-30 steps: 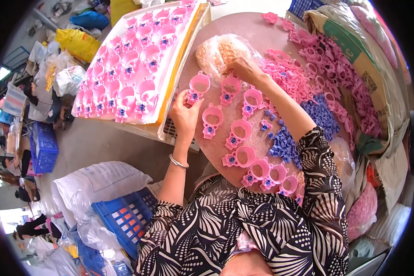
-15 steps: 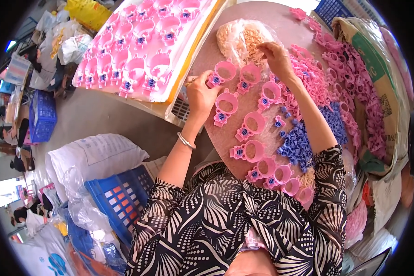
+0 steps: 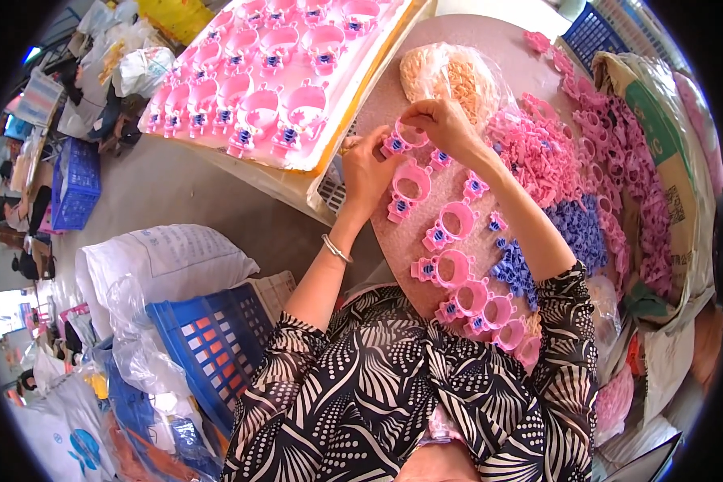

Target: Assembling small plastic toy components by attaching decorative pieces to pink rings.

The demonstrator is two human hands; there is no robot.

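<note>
On the table's far left side, my left hand pinches a pink plastic ring-shaped piece with a small blue part on it. My right hand is closed in a pinch over that same piece's ring; what its fingertips hold is hidden. Just beyond sits a clear bag of small beige pieces. Closer to me, several similar pink ring pieces with blue parts lie in a curved row. To their right are small blue parts in a heap and a pile of pink parts.
A white tray with rows of pink ring pieces stands at the far left, beside the round table. A blue plastic crate and a stuffed white sack are at my left. An open woven sack borders the right.
My right hand has moved left from the bag of beige pieces to the pink ring piece in my left hand. The whole view has shifted slightly.
</note>
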